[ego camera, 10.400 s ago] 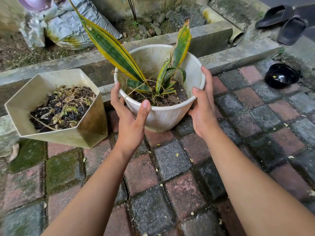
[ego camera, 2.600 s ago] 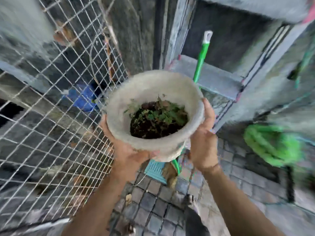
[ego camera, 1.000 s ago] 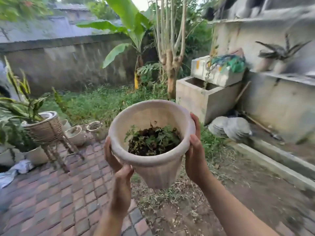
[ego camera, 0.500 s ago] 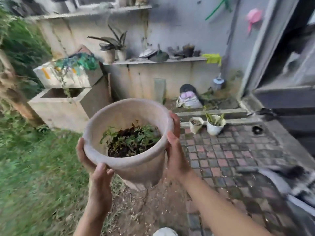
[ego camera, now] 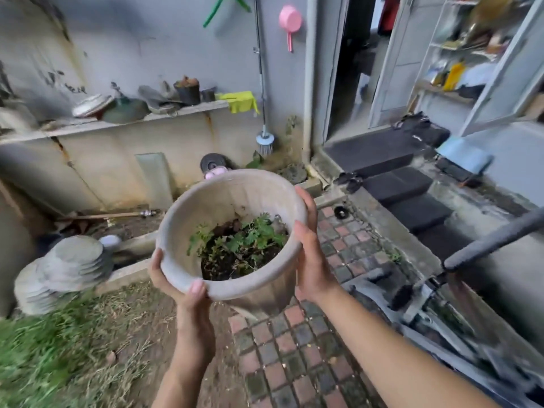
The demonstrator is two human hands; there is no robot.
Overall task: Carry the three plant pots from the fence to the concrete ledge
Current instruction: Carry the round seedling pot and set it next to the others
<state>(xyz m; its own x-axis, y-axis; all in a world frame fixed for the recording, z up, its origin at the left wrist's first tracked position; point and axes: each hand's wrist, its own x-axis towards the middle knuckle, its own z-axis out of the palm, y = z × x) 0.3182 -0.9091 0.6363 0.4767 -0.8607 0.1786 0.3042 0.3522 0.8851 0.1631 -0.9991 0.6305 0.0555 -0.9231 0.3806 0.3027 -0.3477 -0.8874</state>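
Observation:
A round off-white plant pot (ego camera: 223, 201) with dark soil and small green weeds is held up in front of me, tilted slightly toward me. My left hand (ego camera: 179, 282) grips its near-left rim, thumb over the edge. My right hand (ego camera: 309, 254) clasps its right side. The low concrete ledge (ego camera: 132, 269) runs behind the pot, left of the brick paving. The pot hides the spot where the two other pots stood, so they are out of sight.
Brick paving (ego camera: 294, 357) runs ahead, with grass and bare dirt (ego camera: 59, 348) to the left. A stack of grey discs (ego camera: 64, 266) sits at the left. A bicycle frame (ego camera: 471, 290) stands at the right, and a doorway with dark mats (ego camera: 394, 184) lies beyond it.
I turned from the fence with the pot and have moved closer to the grey wall. The two pots seen by the ledge half a second ago are now hidden behind the carried pot.

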